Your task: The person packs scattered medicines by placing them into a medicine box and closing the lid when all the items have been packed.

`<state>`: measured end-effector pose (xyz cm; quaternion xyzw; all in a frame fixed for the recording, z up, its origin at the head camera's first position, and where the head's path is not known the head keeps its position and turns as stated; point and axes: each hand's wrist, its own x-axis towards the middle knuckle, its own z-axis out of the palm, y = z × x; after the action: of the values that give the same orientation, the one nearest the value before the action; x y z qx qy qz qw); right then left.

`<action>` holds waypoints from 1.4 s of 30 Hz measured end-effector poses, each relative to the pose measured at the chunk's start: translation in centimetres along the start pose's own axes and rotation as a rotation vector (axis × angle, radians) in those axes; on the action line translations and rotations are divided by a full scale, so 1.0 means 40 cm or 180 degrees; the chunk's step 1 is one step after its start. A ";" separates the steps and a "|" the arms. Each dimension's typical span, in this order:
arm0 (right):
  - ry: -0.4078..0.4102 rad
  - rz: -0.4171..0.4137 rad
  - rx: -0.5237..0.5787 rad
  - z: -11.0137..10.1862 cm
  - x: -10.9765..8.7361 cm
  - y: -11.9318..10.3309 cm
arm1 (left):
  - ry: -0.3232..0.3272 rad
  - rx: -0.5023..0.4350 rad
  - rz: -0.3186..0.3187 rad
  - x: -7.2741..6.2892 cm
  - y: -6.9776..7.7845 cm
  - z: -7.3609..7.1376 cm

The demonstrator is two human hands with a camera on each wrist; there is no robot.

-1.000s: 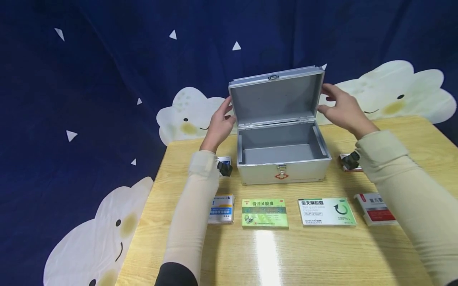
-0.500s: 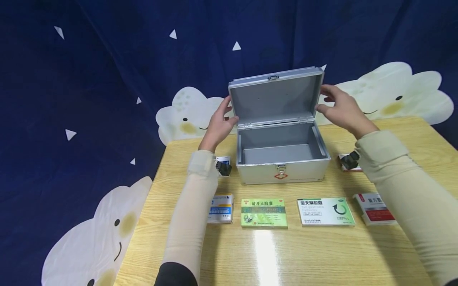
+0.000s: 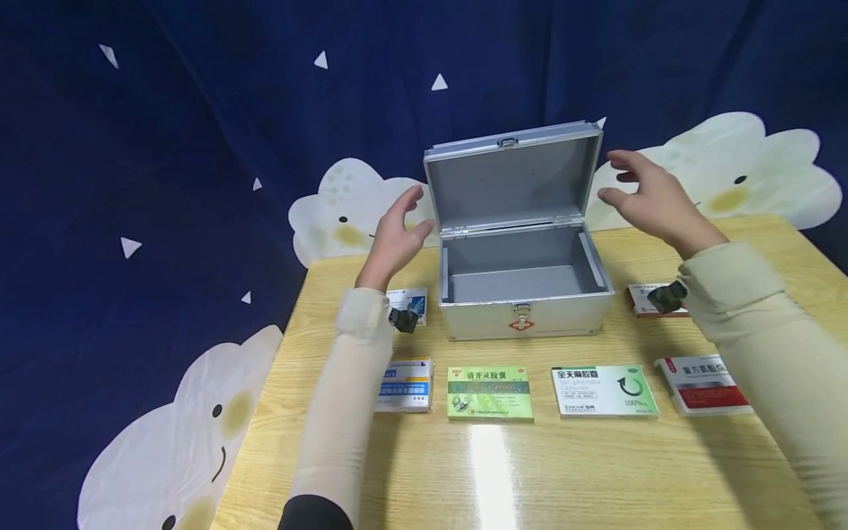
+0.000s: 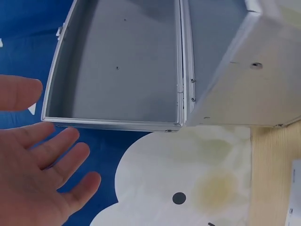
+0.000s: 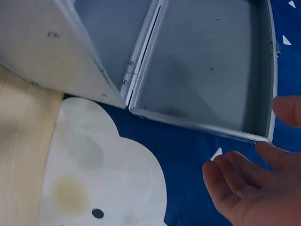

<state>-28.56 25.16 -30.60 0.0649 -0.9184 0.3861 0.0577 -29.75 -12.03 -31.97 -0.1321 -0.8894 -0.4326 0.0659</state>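
A silver metal first-aid box (image 3: 523,318) with a red cross on its front stands on the table, and its grey-lined lid (image 3: 510,180) is raised and leans back. The inside of the box shows bare grey walls. My left hand (image 3: 395,239) is held in the air just left of the lid, fingers spread and holding nothing. To the right of the lid my right hand (image 3: 656,197) hovers with loosely bent fingers and nothing in it. In the left wrist view the left fingers (image 4: 63,155) are beside the lid's edge.
On the wooden table (image 3: 563,471), a green medicine box (image 3: 490,394), a white-and-green one (image 3: 604,391), a red-and-white one (image 3: 705,386) and a blue-and-white one (image 3: 407,385) lie in front. Two more medicine boxes, left (image 3: 414,303) and right (image 3: 642,300), flank the first-aid box. A blue curtain hangs behind.
Both hands have come off the sides of the lid and moved outward, the left one to the left and the right one to the right. The lid stays raised.
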 end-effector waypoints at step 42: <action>-0.0453 0.0006 -0.0612 -0.050 -0.242 0.228 | -0.0312 0.0411 0.0256 -0.140 -0.077 0.080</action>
<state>-20.40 33.64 -37.10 0.0855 -0.9530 0.2906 -0.0020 -25.33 -12.32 -37.57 -0.1842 -0.9116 -0.3643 0.0480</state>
